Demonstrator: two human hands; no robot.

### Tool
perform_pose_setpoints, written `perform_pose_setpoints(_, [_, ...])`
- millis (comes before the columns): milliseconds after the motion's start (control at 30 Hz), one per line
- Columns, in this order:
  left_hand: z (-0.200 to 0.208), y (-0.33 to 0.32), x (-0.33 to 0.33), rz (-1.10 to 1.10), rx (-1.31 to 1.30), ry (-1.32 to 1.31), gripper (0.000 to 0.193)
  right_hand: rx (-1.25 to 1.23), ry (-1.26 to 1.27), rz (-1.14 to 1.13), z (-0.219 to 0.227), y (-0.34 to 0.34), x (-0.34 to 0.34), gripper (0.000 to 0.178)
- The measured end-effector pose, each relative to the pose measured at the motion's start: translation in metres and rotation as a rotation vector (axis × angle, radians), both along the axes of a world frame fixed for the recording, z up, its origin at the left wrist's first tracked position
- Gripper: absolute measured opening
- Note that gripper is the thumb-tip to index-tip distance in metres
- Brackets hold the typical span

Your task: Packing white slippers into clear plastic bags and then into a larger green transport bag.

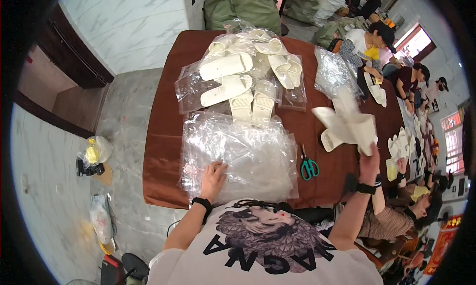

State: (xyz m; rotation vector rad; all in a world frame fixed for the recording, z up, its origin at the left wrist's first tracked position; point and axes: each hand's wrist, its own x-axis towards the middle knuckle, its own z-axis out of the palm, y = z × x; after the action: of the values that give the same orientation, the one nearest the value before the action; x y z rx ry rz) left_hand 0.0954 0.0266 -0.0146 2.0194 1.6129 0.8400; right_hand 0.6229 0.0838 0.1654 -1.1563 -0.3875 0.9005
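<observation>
My left hand (213, 180) lies on the near left part of a stack of clear plastic bags (253, 161), fingers resting on the film. On the right side of the table, my right hand (368, 165) grips the end of a cream slipper (363, 131), which is smeared by motion. Other cream slippers (329, 140) lie right beside and partly under it, so their exact number is hard to make out. Beyond the bag stack is a heap of cream slippers (225, 67), several of them in clear bags. Scissors with teal handles (310, 169) lie between my hands.
The brown-covered table (166, 136) carries all this. Another pile of clear bags (337, 72) sits at its far right. A co-worker (364, 44) handles a slipper there, and more people work along the right. Green sacks (243, 10) stand behind the table; a dark door (74, 42) is at left.
</observation>
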Motion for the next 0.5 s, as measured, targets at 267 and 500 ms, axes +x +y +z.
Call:
perform_pose_setpoints(267, [0.001,0.000,-0.002,0.011,-0.034,0.009,0.039,0.148,0.151,0.121,-0.073,0.036,0.008,0.026])
perform_pose_setpoints(500, [0.000,0.004,0.000,0.015,-0.056,-0.002,0.040,-0.260,-0.238,0.762,-0.101,0.129,-0.191,0.034])
